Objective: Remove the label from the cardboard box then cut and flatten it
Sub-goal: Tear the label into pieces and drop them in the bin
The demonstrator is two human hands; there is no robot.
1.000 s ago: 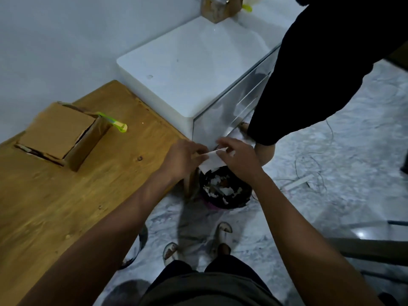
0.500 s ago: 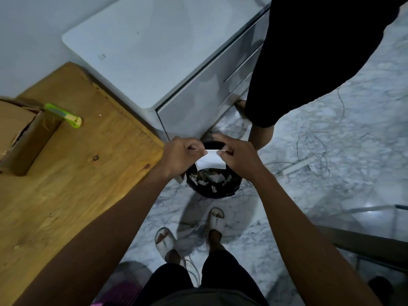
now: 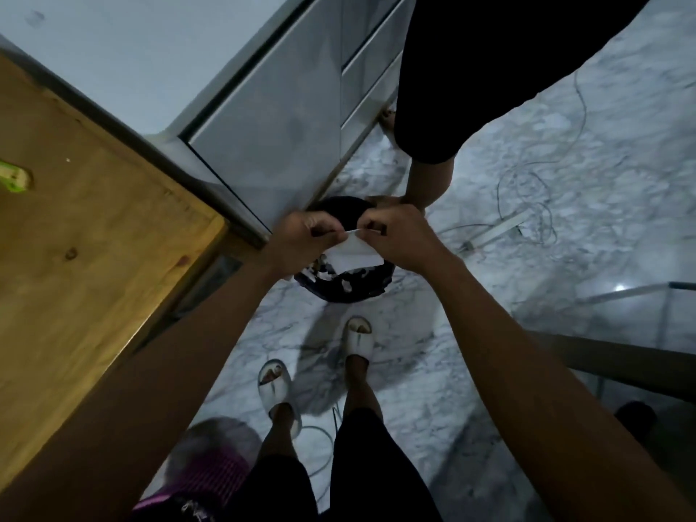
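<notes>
Left hand (image 3: 305,235) and right hand (image 3: 399,235) side by side, fingers curled, pinching top edge of white label (image 3: 354,252). Label hanging over black bin (image 3: 344,288) on floor, right of wooden table (image 3: 94,239).

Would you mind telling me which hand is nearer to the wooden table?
Left. The left hand pinches the white label just off the wooden table corner; the right hand pinches its other end, farther away.
</notes>
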